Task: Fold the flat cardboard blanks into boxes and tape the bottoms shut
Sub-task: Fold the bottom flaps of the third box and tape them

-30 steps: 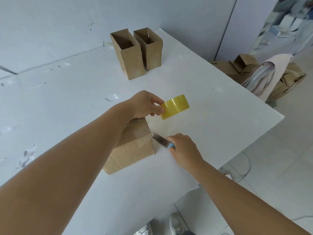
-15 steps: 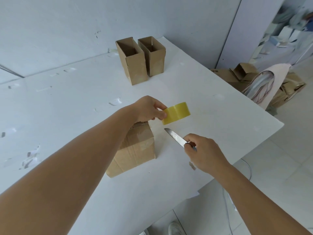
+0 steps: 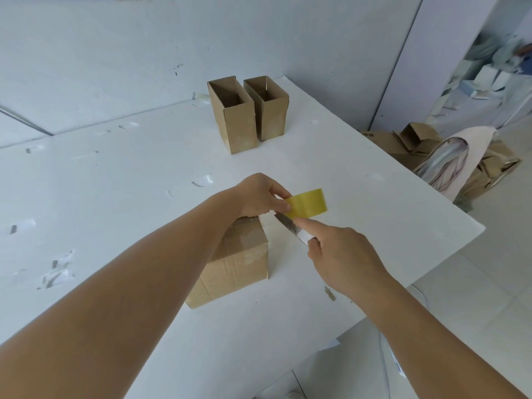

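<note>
Box (image 3: 234, 262): standing on the white bench (image 3: 115, 197), taped bottom facing up; likely light and easily dented, best held by its side walls.
Tape roll (image 3: 308, 203): hovering just past the box.
Left hand (image 3: 260, 195): reaching over the box, grip pinching the roll.
Right hand (image 3: 342, 256): grip closing around a knife (image 3: 290, 227), forefinger lying along the blade beneath the roll.
Finished boxes (image 3: 247, 113): two standing open-topped, well apart.

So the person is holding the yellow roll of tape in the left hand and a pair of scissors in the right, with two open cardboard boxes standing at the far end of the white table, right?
Nearly. The right hand holds a metal-bladed knife, not scissors; the head view shows one single blade. The rest stands: the left hand holds the yellow roll of tape, and two open cardboard boxes stand at the far end of the white table.
</note>
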A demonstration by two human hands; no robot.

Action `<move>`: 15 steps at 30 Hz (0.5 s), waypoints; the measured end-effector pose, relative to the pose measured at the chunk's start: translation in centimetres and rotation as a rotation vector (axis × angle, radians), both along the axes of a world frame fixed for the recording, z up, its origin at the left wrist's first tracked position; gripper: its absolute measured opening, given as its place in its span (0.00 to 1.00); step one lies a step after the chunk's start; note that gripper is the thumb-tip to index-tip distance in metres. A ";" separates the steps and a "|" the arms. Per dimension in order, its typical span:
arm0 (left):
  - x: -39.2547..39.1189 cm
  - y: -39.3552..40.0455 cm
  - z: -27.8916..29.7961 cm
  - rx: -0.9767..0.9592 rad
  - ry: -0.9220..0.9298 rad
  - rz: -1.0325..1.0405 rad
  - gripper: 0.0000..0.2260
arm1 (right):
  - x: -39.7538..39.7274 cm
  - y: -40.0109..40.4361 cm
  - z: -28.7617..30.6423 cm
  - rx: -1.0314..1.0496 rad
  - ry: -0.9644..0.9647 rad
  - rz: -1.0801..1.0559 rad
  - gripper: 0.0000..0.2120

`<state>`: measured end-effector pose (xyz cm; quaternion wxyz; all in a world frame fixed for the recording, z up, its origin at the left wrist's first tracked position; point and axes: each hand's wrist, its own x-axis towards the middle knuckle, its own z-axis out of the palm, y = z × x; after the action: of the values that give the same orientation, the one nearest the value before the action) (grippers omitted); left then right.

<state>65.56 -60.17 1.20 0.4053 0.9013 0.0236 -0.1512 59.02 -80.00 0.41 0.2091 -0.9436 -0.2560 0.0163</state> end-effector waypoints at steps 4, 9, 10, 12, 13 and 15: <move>0.0 0.0 -0.2 -0.019 0.005 -0.003 0.06 | 0.1 1.0 0.5 -0.156 -0.095 0.015 0.18; 0.2 0.6 -0.5 -0.027 -0.049 0.052 0.07 | 0.4 2.7 0.4 -0.267 -0.108 0.027 0.22; 0.3 0.7 -0.6 -0.028 -0.057 0.062 0.07 | 0.6 2.8 0.3 -0.275 -0.105 0.029 0.23; 0.5 0.8 -0.6 -0.028 -0.070 0.078 0.07 | 1.2 2.8 0.3 -0.306 -0.116 0.028 0.24; 0.5 0.7 -0.7 -0.026 -0.075 0.090 0.07 | 1.4 2.8 0.4 -0.322 -0.124 0.030 0.24; 0.6 0.7 -0.8 -0.023 -0.084 0.113 0.07 | 1.7 2.7 0.6 -0.356 -0.146 0.049 0.25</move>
<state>66.18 -59.47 0.40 0.4241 0.8994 0.0558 -0.0904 60.70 -77.25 1.03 0.0194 -0.9580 -0.2862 -0.0020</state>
